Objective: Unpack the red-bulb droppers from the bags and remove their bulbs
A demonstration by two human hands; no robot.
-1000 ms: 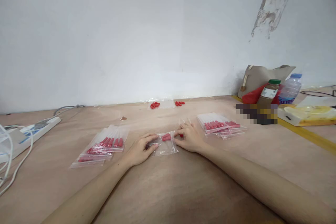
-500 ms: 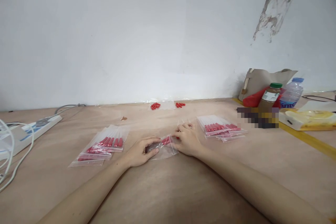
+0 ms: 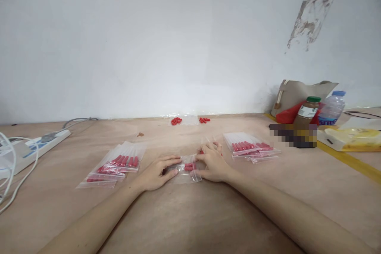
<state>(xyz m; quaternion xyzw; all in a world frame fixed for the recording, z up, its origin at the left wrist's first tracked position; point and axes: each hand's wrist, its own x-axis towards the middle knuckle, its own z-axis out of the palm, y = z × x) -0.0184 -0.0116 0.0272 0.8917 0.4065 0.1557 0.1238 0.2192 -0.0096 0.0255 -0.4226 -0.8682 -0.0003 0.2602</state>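
A small clear plastic bag [image 3: 185,170] with red capsules inside lies on the wooden table [image 3: 190,214] between my hands. My left hand [image 3: 156,172] pinches the bag's left edge with thumb and fingers. My right hand [image 3: 210,162] grips its right edge, fingers curled. A stack of filled bags [image 3: 114,164] lies to the left of my hands. Another stack of filled bags [image 3: 248,146] lies to the right.
Loose red capsules [image 3: 176,120] and a clear bag lie by the wall. A white power strip [image 3: 35,146] with cables is at far left. At right stand a beige pouch [image 3: 300,91], a brown jar [image 3: 306,111], a water bottle [image 3: 331,108] and a tissue pack [image 3: 349,137].
Both hands drew slightly nearer to me with the bag, and my right hand closed in on its right edge. The stacks did not move.
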